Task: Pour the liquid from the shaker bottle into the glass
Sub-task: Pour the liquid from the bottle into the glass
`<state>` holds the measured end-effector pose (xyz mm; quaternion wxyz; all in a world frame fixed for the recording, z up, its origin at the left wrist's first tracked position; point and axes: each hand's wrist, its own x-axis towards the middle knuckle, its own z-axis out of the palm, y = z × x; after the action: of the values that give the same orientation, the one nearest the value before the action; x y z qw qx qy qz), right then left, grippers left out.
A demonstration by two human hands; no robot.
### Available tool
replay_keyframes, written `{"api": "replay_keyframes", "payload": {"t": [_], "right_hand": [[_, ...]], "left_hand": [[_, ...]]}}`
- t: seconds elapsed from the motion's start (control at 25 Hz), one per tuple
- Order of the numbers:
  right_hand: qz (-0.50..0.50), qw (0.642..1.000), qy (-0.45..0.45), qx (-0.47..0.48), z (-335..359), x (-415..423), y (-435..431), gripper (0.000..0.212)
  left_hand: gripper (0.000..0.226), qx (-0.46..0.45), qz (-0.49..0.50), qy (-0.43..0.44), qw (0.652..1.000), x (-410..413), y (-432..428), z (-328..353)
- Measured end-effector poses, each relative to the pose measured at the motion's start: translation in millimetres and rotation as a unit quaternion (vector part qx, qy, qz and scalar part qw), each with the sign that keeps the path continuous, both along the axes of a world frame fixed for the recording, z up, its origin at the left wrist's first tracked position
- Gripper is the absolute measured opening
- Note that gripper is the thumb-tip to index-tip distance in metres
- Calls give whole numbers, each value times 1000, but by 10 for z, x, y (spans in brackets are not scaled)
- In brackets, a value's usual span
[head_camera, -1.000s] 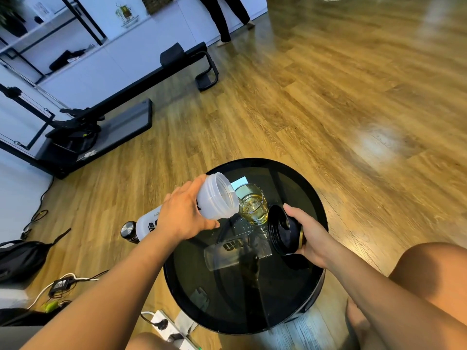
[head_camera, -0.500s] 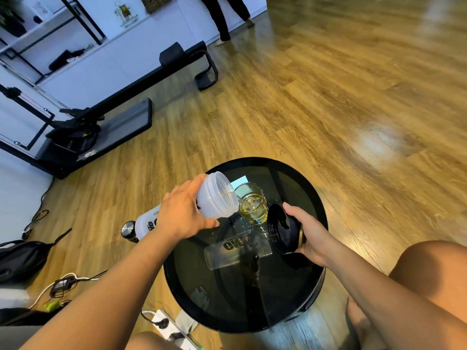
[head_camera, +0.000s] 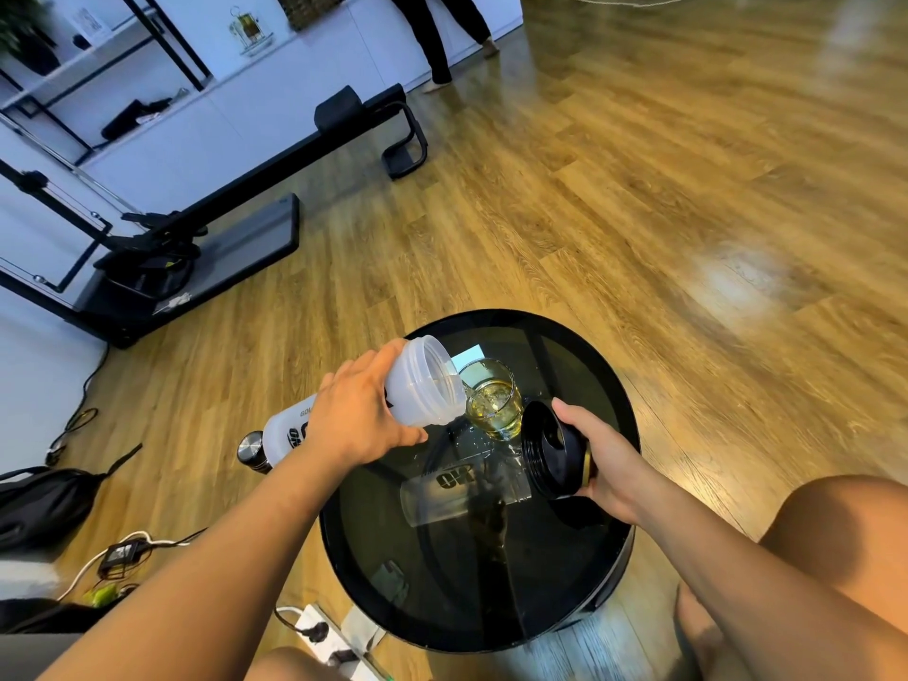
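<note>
My left hand [head_camera: 358,417] grips a translucent white shaker bottle [head_camera: 425,383], tipped almost level with its open mouth over the rim of a clear glass [head_camera: 494,403]. The glass stands on a round black glass-topped table [head_camera: 604,385] and holds yellowish liquid with bubbles. Just right of the glass, my right hand [head_camera: 604,454] holds the bottle's black lid [head_camera: 553,454] above the tabletop. A little spilled liquid glints on the table below the bottle's mouth.
A dark metal flask [head_camera: 251,450] stands on the wooden floor left of the table. A power strip and cables [head_camera: 319,634] lie near my left knee, a black bag [head_camera: 44,503] at far left. Exercise equipment [head_camera: 196,233] and a standing person [head_camera: 442,36] are behind.
The bottle has stayed tipped over the glass with hardly any movement. Both hands hold their places.
</note>
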<state>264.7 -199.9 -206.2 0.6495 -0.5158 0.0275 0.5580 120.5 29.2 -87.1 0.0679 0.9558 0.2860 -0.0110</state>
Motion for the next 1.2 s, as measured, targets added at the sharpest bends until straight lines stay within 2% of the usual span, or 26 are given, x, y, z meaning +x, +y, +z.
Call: {"api": "replay_keyframes", "payload": {"t": [1.2], "right_hand": [[9, 1000, -3, 4, 4, 5, -9, 40]], "left_hand": [[106, 31, -6, 0, 1000, 46, -11, 91]]}}
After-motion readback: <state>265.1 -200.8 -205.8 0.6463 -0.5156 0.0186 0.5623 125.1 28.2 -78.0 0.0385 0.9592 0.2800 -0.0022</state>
